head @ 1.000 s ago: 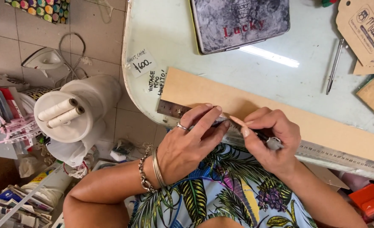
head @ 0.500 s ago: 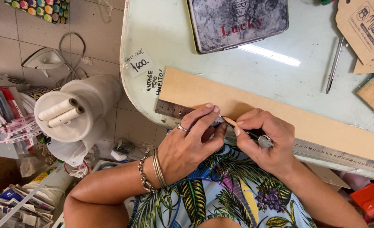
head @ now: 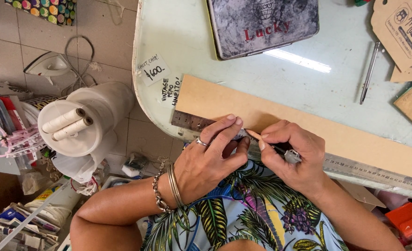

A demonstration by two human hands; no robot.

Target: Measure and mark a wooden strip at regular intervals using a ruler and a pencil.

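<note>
A long tan strip of board (head: 336, 137) lies across the pale glass table (head: 192, 42). Along its near edge runs a metal ruler (head: 189, 122). My left hand (head: 213, 158), with a ring and bracelets, presses its fingers down on the ruler. My right hand (head: 292, 153) grips a pencil (head: 254, 135) with its tip at the ruler's edge, just beside my left fingertips. The middle of the ruler is hidden under both hands.
A dark worn tin (head: 261, 23) lies at the table's far side, with a metal pen (head: 369, 72) and brown card tags (head: 401, 32) to the right. Paper labels (head: 154, 69) sit near the table's left end. A white bucket with two thread spools (head: 75, 123) stands on the cluttered floor.
My right hand has slid the pencil left along the ruler toward my left fingertips. My left hand has stayed pressed on the ruler.
</note>
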